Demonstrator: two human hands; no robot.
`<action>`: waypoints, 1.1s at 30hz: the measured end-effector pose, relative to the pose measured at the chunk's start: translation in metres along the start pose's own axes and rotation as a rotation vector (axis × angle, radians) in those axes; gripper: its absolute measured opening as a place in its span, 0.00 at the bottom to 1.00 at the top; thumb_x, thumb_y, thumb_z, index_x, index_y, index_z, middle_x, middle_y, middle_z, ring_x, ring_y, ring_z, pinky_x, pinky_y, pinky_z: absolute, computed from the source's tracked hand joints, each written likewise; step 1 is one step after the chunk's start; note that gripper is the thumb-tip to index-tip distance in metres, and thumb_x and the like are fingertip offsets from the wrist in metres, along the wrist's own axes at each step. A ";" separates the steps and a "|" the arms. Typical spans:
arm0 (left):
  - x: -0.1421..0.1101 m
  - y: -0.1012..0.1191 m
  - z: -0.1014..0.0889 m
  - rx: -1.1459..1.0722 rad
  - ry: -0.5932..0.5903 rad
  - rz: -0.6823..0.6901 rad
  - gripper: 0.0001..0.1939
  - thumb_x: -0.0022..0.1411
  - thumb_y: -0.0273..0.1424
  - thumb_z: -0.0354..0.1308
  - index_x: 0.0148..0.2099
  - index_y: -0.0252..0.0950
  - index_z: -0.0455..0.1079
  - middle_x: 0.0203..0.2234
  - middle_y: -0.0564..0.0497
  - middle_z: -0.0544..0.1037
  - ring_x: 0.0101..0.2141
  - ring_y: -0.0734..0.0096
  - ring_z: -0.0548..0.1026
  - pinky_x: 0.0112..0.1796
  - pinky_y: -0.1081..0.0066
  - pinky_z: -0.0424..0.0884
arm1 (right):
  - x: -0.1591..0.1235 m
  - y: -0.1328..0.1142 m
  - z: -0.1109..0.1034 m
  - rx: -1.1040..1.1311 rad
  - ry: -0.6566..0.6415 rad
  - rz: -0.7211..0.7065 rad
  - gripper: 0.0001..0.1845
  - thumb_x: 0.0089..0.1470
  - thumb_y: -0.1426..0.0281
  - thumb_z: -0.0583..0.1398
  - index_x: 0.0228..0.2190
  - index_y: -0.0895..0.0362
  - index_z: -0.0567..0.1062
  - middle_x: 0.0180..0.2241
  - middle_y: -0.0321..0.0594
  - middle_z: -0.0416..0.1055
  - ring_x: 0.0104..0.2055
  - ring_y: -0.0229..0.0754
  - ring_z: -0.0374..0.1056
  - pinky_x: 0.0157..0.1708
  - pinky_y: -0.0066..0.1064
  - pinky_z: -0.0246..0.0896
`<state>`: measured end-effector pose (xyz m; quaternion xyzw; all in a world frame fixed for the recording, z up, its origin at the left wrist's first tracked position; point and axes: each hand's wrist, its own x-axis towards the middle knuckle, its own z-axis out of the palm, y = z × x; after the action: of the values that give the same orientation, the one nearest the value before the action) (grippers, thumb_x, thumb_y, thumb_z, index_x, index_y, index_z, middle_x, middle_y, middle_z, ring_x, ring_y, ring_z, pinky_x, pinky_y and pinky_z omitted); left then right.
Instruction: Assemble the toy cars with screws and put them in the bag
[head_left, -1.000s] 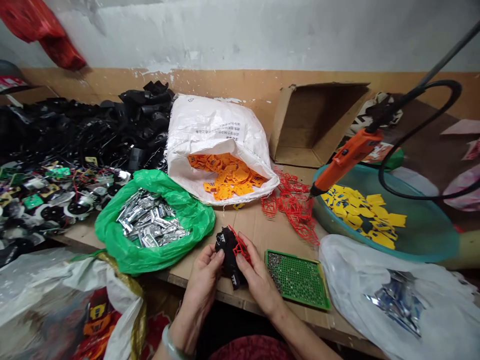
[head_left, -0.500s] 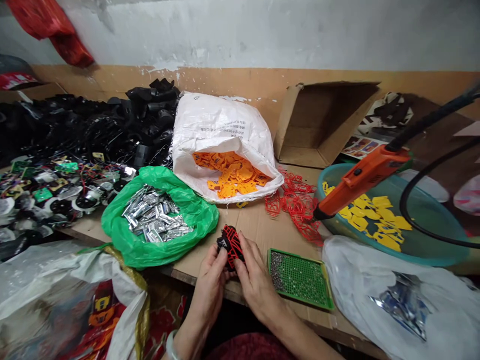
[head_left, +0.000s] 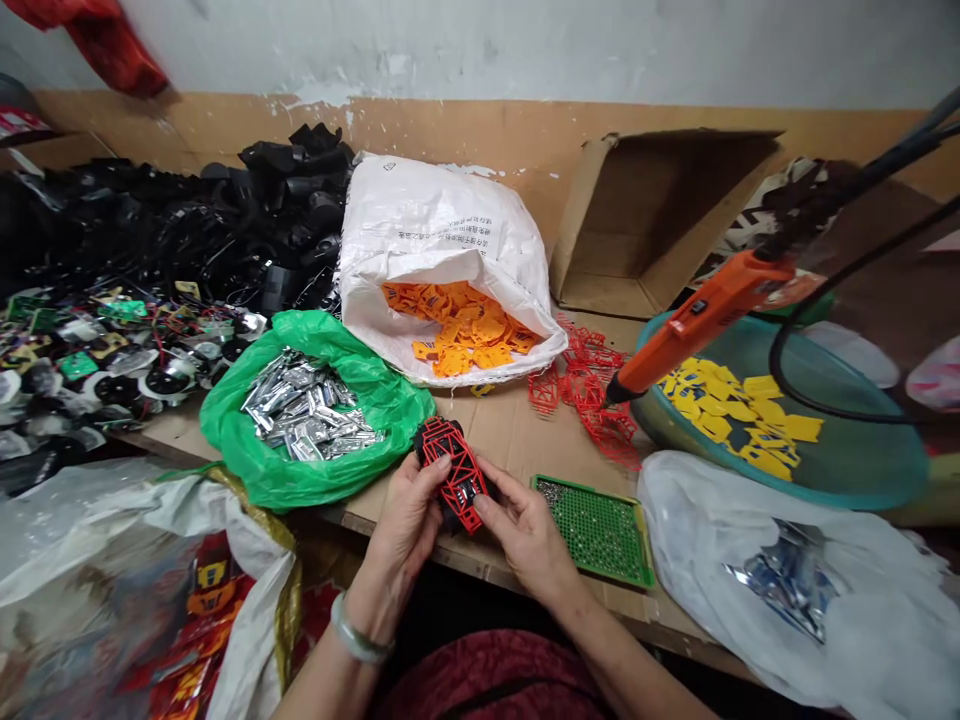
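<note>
Both hands grip a small toy car (head_left: pixel 454 473) with a red lattice frame over a black body, held above the front edge of the table. My left hand (head_left: pixel 415 505) wraps its left side, the thumb lying on the red frame. On the right side, my right hand (head_left: pixel 525 530) pinches the lower end of the car with thumb and fingers. Just right of my right hand lies a green perforated tray (head_left: pixel 600 530) with small screws. Loose red lattice frames (head_left: pixel 589 385) lie beyond, beneath the tip of an orange electric screwdriver (head_left: pixel 697 325).
A green bag (head_left: pixel 247 470) of silvery parts and a white sack (head_left: pixel 442 215) of orange pieces stand ahead. At right are a teal basin (head_left: pixel 885 460) with yellow pieces and a white plastic bag (head_left: pixel 690 520). Black parts (head_left: pixel 187 220) pile up at left; behind stands a cardboard box (head_left: pixel 600 230).
The car has turned so its red frame faces up and shows more fully. Both hands have shifted around it. The screwdriver has swung slightly left, and the view has tilted down.
</note>
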<state>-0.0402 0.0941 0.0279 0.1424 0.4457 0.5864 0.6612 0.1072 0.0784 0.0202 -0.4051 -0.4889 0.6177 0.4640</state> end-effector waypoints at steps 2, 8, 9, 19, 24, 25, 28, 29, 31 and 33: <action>-0.002 -0.003 0.002 -0.002 0.002 -0.001 0.25 0.48 0.34 0.75 0.48 0.32 0.75 0.38 0.46 0.83 0.37 0.64 0.80 0.41 0.67 0.76 | 0.000 -0.001 0.002 -0.022 0.032 -0.005 0.28 0.58 0.59 0.65 0.58 0.53 0.75 0.63 0.44 0.68 0.64 0.54 0.66 0.60 0.46 0.68; -0.003 -0.013 0.001 0.069 0.034 0.097 0.27 0.49 0.40 0.74 0.48 0.32 0.74 0.40 0.46 0.82 0.38 0.64 0.79 0.41 0.67 0.75 | -0.004 0.004 0.008 -0.075 0.068 -0.007 0.27 0.58 0.63 0.64 0.58 0.55 0.75 0.61 0.46 0.71 0.60 0.54 0.70 0.55 0.42 0.73; -0.002 -0.015 -0.001 0.103 0.045 0.132 0.27 0.49 0.40 0.74 0.48 0.32 0.74 0.40 0.46 0.82 0.38 0.65 0.79 0.42 0.68 0.74 | -0.005 0.007 0.007 -0.088 0.069 -0.001 0.28 0.58 0.63 0.64 0.58 0.56 0.75 0.60 0.46 0.71 0.58 0.54 0.72 0.54 0.42 0.73; 0.005 -0.034 -0.027 0.314 0.008 0.261 0.29 0.53 0.43 0.71 0.52 0.35 0.69 0.40 0.43 0.82 0.38 0.58 0.80 0.39 0.63 0.76 | 0.088 -0.035 -0.034 -0.819 0.006 -0.200 0.14 0.60 0.71 0.58 0.42 0.58 0.82 0.39 0.44 0.82 0.41 0.48 0.78 0.45 0.38 0.74; 0.001 -0.044 -0.022 0.230 0.026 0.281 0.31 0.49 0.45 0.73 0.52 0.36 0.70 0.38 0.44 0.83 0.36 0.57 0.80 0.35 0.65 0.77 | 0.189 -0.039 -0.034 -1.053 0.077 -0.227 0.12 0.63 0.76 0.58 0.46 0.59 0.79 0.49 0.48 0.78 0.54 0.51 0.72 0.58 0.46 0.65; 0.001 -0.046 -0.022 0.224 0.024 0.279 0.32 0.49 0.45 0.73 0.51 0.36 0.70 0.38 0.44 0.83 0.36 0.56 0.81 0.35 0.65 0.76 | 0.205 -0.035 -0.031 -1.103 0.067 -0.210 0.11 0.64 0.73 0.60 0.47 0.59 0.78 0.50 0.48 0.76 0.54 0.51 0.71 0.58 0.49 0.65; 0.003 -0.049 -0.022 0.223 -0.006 0.278 0.32 0.49 0.46 0.73 0.51 0.36 0.70 0.38 0.43 0.84 0.38 0.55 0.81 0.38 0.64 0.76 | 0.240 -0.021 -0.019 -1.232 0.003 -0.154 0.16 0.65 0.65 0.63 0.51 0.58 0.74 0.55 0.47 0.71 0.54 0.51 0.71 0.54 0.50 0.69; 0.004 -0.050 -0.023 0.225 -0.016 0.281 0.32 0.49 0.46 0.73 0.51 0.36 0.70 0.39 0.43 0.84 0.39 0.55 0.81 0.39 0.64 0.76 | 0.247 -0.017 -0.016 -1.265 -0.021 -0.136 0.17 0.65 0.64 0.62 0.52 0.57 0.74 0.55 0.47 0.71 0.54 0.50 0.71 0.53 0.50 0.70; 0.006 -0.050 -0.025 0.231 -0.028 0.287 0.32 0.49 0.46 0.73 0.51 0.36 0.70 0.39 0.42 0.84 0.39 0.54 0.81 0.41 0.63 0.75 | 0.256 -0.012 -0.011 -1.314 -0.058 -0.108 0.17 0.65 0.64 0.62 0.52 0.57 0.73 0.54 0.47 0.71 0.52 0.50 0.72 0.51 0.48 0.71; 0.008 -0.050 -0.026 0.239 -0.029 0.291 0.32 0.48 0.47 0.73 0.51 0.36 0.71 0.40 0.41 0.84 0.40 0.53 0.81 0.43 0.62 0.75 | 0.260 -0.010 -0.011 -1.342 -0.072 -0.102 0.17 0.65 0.64 0.62 0.52 0.57 0.73 0.54 0.46 0.71 0.51 0.49 0.72 0.50 0.47 0.72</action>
<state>-0.0282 0.0789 -0.0255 0.2914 0.4772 0.6166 0.5543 0.0567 0.3340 0.0156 -0.5611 -0.8006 0.1703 0.1235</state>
